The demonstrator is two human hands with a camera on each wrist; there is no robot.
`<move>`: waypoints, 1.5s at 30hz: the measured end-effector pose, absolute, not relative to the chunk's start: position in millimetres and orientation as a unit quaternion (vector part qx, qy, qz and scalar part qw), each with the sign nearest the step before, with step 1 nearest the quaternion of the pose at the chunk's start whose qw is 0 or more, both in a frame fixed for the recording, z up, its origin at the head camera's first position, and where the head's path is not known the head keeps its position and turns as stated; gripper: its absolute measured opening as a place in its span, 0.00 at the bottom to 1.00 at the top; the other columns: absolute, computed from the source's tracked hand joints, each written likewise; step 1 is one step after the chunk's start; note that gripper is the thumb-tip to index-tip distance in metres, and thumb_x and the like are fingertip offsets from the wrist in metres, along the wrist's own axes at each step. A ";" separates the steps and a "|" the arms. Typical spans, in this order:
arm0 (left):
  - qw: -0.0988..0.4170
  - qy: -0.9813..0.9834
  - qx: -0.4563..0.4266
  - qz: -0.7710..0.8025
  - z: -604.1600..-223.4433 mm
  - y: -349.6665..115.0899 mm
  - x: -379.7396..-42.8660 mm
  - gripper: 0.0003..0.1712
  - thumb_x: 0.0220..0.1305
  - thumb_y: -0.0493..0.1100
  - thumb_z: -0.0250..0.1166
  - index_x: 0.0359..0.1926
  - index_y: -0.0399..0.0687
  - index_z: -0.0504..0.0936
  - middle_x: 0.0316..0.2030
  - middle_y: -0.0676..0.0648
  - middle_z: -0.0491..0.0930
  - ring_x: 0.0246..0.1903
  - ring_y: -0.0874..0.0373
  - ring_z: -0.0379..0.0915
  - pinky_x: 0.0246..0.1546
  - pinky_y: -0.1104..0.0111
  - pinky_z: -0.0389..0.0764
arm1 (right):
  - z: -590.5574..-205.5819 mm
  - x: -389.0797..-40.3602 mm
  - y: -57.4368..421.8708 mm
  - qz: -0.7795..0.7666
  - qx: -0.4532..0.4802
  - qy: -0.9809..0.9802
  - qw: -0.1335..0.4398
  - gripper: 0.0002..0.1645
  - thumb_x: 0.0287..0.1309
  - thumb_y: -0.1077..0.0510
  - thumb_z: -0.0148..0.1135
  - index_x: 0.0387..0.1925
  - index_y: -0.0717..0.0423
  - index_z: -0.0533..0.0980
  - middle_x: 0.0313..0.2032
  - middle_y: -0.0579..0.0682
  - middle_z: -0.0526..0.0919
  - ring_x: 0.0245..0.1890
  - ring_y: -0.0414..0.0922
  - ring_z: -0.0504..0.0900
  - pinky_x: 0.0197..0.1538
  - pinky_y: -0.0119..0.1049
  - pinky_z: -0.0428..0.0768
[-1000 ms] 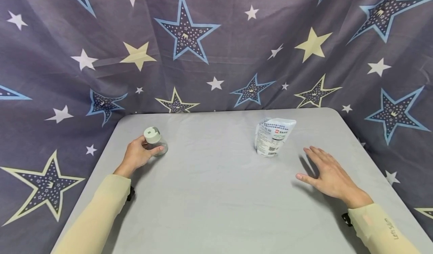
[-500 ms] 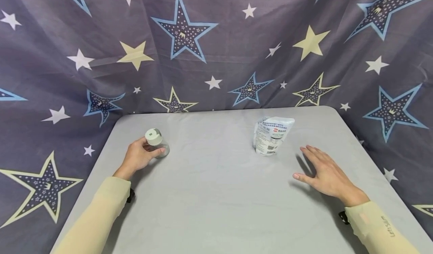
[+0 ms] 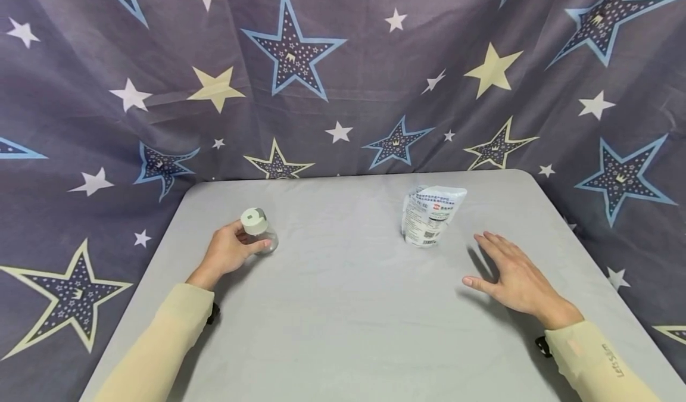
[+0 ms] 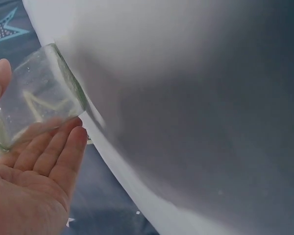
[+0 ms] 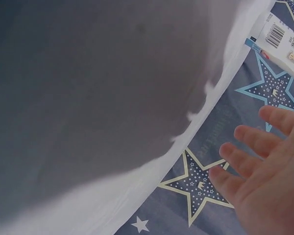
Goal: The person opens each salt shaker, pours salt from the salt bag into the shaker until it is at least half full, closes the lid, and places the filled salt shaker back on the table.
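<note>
On the left of the table in the head view, my left hand (image 3: 227, 250) grips a small clear jar (image 3: 270, 242) with a pale green-white cap. Its thumb lies on the near side and the fingers reach round behind. The left wrist view shows the jar's see-through body (image 4: 39, 93) tilted between thumb and fingers (image 4: 63, 159). My right hand (image 3: 517, 280) is held over the right side of the table, fingers spread, holding nothing. A white and light-blue printed pouch (image 3: 430, 218) stands beyond it to the left, apart from the fingertips.
The table (image 3: 343, 318) has a light grey cover with rounded far corners. Right behind its back edge hangs a dark curtain (image 3: 354, 86) printed with stars. Shadows of both arms fall on the cover.
My left hand has shifted a little to the right and nearer to me with the jar in its grip. The right hand and the pouch look nearly unchanged.
</note>
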State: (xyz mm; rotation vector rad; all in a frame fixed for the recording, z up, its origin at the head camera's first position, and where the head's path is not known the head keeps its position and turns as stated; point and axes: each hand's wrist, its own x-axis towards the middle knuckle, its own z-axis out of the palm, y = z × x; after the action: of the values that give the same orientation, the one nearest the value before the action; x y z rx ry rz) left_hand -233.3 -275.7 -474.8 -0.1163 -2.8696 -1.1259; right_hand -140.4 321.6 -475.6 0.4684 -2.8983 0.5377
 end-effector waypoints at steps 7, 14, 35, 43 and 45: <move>0.019 -0.933 -0.040 -0.356 -473.3 -268.1 -228.6 0.40 0.56 0.55 0.79 0.60 0.34 0.78 0.51 0.32 0.83 0.50 0.39 0.81 0.50 0.50 0.82 | -476.3 -138.5 320.3 0.178 0.164 -0.966 0.086 0.59 0.54 0.30 0.72 0.75 0.59 0.62 0.72 0.67 0.65 0.71 0.69 0.62 0.69 0.65 0.60; 0.021 -0.932 -0.056 -0.358 -473.4 -260.0 -224.3 0.36 0.53 0.51 0.81 0.57 0.35 0.80 0.49 0.34 0.84 0.48 0.41 0.82 0.49 0.50 0.83 | -477.3 -138.3 318.3 0.181 0.164 -0.966 0.082 0.59 0.54 0.30 0.72 0.76 0.59 0.62 0.72 0.67 0.64 0.71 0.69 0.61 0.69 0.66 0.59; 0.019 -0.925 -0.096 -0.366 -474.4 -240.7 -219.4 0.35 0.51 0.51 0.83 0.58 0.41 0.83 0.49 0.39 0.86 0.46 0.44 0.84 0.47 0.52 0.84 | -475.5 -137.0 311.1 0.184 0.167 -0.965 0.085 0.59 0.53 0.29 0.72 0.75 0.58 0.64 0.72 0.66 0.65 0.71 0.69 0.62 0.69 0.66 0.60; 0.022 -0.921 -0.107 -0.373 -477.1 -235.4 -216.9 0.33 0.50 0.50 0.83 0.56 0.42 0.84 0.47 0.42 0.87 0.43 0.48 0.85 0.45 0.54 0.85 | -477.1 -136.9 310.2 0.183 0.177 -0.963 0.087 0.59 0.53 0.29 0.71 0.75 0.58 0.63 0.72 0.67 0.66 0.71 0.69 0.62 0.68 0.66 0.61; 0.021 -0.920 -0.108 -0.375 -477.4 -234.2 -216.0 0.33 0.50 0.50 0.83 0.55 0.43 0.84 0.47 0.42 0.87 0.44 0.48 0.85 0.45 0.54 0.85 | -477.2 -137.0 309.5 0.181 0.180 -0.963 0.090 0.59 0.53 0.29 0.71 0.75 0.58 0.64 0.72 0.67 0.66 0.70 0.69 0.63 0.68 0.66 0.61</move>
State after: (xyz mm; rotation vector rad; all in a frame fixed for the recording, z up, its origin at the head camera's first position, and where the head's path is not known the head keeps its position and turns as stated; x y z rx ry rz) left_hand -216.0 -234.2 -477.4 -0.3337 -2.8526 -1.1637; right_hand -137.0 309.5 -477.2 0.5345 -2.8632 0.5391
